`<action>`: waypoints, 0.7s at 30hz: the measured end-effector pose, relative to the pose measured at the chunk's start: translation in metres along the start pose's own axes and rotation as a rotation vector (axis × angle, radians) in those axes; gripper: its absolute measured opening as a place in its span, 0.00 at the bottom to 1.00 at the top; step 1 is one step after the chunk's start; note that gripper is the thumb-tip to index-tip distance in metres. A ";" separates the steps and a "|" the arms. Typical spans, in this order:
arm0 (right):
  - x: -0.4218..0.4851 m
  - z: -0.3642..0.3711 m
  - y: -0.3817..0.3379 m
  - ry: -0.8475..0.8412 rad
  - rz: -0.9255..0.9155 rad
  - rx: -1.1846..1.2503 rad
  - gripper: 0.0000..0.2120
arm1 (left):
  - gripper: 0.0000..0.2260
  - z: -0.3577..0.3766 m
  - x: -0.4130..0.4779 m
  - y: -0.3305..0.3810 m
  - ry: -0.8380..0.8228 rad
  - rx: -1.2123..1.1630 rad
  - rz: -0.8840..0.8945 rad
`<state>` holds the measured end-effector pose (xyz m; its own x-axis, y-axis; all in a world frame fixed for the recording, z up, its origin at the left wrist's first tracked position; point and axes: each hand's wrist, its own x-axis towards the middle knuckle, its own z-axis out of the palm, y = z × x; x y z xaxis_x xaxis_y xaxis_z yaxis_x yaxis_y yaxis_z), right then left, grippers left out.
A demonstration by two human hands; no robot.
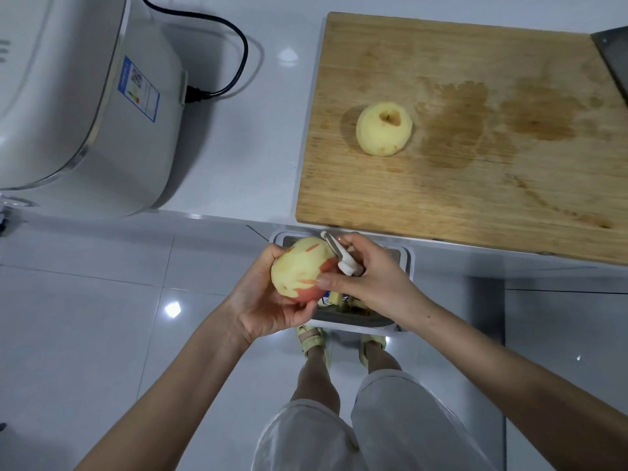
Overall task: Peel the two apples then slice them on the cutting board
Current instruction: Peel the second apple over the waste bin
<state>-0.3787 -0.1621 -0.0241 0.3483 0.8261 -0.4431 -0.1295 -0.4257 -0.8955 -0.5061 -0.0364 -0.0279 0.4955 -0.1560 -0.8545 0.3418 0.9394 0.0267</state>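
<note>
The left hand [268,300] is curled round an apple [299,270], which is cupped from below and from the left, with the thumb on its upper left side and the fingertips under its red base. The right hand [367,280] is closed round a white peeler [343,258], whose head is laid against the apple's upper right side. That hand's thumb is pressed flat on the apple's front. Most of this apple is bared to pale yellow flesh, with thin red streaks and a red patch left at the bottom.

Both hands and the apple are held just below the near left corner of the board [475,185], over a white bin [406,263] in which scraps of peel are seen. A peeled apple [384,129] is set on the board's left half, hollow end up, well apart from both hands. Two dark wet stains are seen on the board to its right. A dark blade [611,62] is laid over the board's far right corner and is cut off by the frame. Well left of the board, a white cooker [85,96] is stood on the counter [265,147], with a black cord [221,62] plugged into its side.
</note>
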 end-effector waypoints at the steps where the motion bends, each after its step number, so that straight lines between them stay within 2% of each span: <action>1: 0.000 -0.002 0.002 -0.007 0.009 0.040 0.25 | 0.19 -0.001 0.000 0.000 0.011 0.002 0.000; 4: -0.001 -0.011 0.012 0.000 0.041 0.027 0.19 | 0.20 -0.004 -0.003 0.002 0.034 0.014 0.012; 6: 0.001 -0.018 0.019 0.078 0.110 -0.175 0.24 | 0.20 -0.006 -0.006 0.003 0.013 0.007 0.022; 9: 0.001 -0.026 0.018 0.103 0.186 -0.648 0.34 | 0.26 -0.009 -0.008 0.004 -0.051 -0.016 0.047; 12: -0.004 -0.030 0.004 0.027 0.137 -0.741 0.37 | 0.31 -0.011 -0.008 0.003 -0.025 -0.044 0.078; 14: -0.010 -0.030 -0.007 -0.031 0.016 -0.763 0.42 | 0.28 -0.009 -0.008 0.001 0.007 -0.043 0.088; 16: -0.013 -0.024 -0.015 0.007 -0.197 -0.815 0.41 | 0.21 -0.007 -0.007 0.000 0.026 -0.020 0.103; 19: -0.011 -0.009 -0.015 0.233 -0.522 -0.997 0.26 | 0.16 -0.002 -0.007 -0.001 0.050 0.042 0.142; 21: -0.006 0.000 -0.013 0.365 -0.681 -1.129 0.15 | 0.15 0.001 -0.006 -0.002 0.063 0.099 0.157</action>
<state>-0.3793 -0.1621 -0.0099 0.2835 0.9229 0.2606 0.9240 -0.1902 -0.3317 -0.5089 -0.0380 -0.0222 0.4993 0.0124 -0.8663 0.3425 0.9156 0.2105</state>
